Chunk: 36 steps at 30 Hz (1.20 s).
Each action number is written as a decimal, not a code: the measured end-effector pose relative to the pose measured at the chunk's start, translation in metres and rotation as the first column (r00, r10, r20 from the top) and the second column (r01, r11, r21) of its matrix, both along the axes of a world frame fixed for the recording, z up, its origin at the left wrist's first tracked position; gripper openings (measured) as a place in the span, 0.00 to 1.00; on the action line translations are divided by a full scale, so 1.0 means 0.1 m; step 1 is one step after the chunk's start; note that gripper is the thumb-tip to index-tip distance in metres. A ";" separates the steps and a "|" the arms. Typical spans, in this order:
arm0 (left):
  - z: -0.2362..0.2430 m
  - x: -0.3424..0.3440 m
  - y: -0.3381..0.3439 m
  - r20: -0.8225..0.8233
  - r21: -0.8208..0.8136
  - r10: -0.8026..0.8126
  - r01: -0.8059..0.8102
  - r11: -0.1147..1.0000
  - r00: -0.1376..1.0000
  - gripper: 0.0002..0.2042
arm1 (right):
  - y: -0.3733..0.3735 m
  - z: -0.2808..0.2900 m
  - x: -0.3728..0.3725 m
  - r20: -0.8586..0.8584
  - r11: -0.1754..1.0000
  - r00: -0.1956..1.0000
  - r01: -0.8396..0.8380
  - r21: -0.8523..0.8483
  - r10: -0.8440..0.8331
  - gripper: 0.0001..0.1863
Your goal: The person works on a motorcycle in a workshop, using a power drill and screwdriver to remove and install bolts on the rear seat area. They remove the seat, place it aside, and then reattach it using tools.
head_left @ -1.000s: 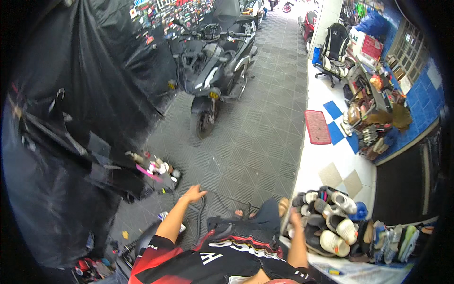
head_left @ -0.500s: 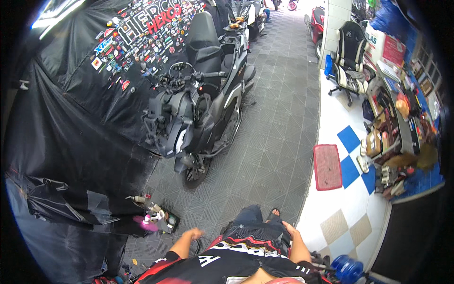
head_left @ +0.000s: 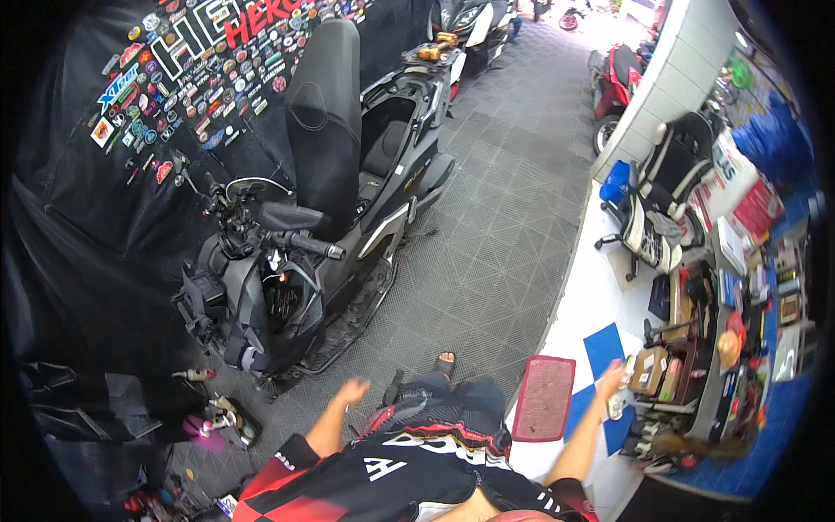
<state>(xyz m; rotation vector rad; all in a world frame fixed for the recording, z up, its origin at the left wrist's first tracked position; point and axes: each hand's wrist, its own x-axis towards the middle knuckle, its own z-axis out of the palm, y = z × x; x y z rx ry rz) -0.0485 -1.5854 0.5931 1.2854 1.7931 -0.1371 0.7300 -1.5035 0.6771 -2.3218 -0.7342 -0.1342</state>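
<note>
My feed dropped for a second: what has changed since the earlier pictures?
The view has swung up and right. The left hand, earlier spread low near the floor, is now raised, open and blurred, holding nothing. The right hand has gone out to the right, by the cluttered desk; what it touches, if anything, I cannot tell. The scooter with its seat up, the red mat and the floor tools stayed put.
</note>
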 end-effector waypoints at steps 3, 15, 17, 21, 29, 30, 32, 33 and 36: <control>1.07 0.90 1.86 0.312 0.239 0.181 -0.262 0.935 0.933 0.24 | 0.23 -0.59 -1.47 -0.861 0.858 0.502 -0.475 -0.196 0.081 0.32; -0.07 1.39 3.84 -0.051 0.066 0.208 -0.204 0.977 0.977 0.15 | 5.64 -0.52 0.66 -0.655 0.826 0.586 -0.553 0.108 0.478 0.43; -0.41 1.62 3.73 0.026 -0.416 0.471 -0.419 0.807 0.882 0.30 | 6.00 -1.01 1.05 -0.222 0.776 0.753 -0.630 0.028 0.619 0.40; 0.21 1.95 3.59 -0.040 -0.745 0.623 -0.440 0.502 0.781 0.32 | 6.27 -1.06 -0.40 -0.776 0.478 0.501 -0.827 -0.297 0.384 0.39; 0.06 2.36 6.92 0.342 -0.708 0.832 -0.462 0.533 0.436 0.45 | 9.68 -0.02 -1.09 -0.621 0.250 0.406 -0.911 -0.327 0.670 0.30; 0.51 2.30 7.80 0.371 -0.720 0.758 -0.350 0.600 0.536 0.41 | 10.24 0.42 -1.40 -0.516 0.149 0.329 -0.921 -0.359 0.791 0.27; 0.79 2.23 8.72 0.389 -0.496 0.523 -0.305 0.813 0.759 0.26 | 10.92 1.32 -2.35 -0.445 -0.105 0.038 -0.951 -0.291 0.895 0.25; 1.27 2.25 9.35 0.374 -0.519 0.519 -0.291 0.804 0.768 0.24 | 11.22 1.76 -2.74 -0.416 -0.237 -0.125 -0.944 -0.229 0.901 0.24; 1.85 2.26 10.33 0.269 -0.385 0.330 -0.213 0.898 0.905 0.30 | 11.95 2.39 -3.74 -0.062 -0.484 -0.488 -0.828 -0.282 0.871 0.25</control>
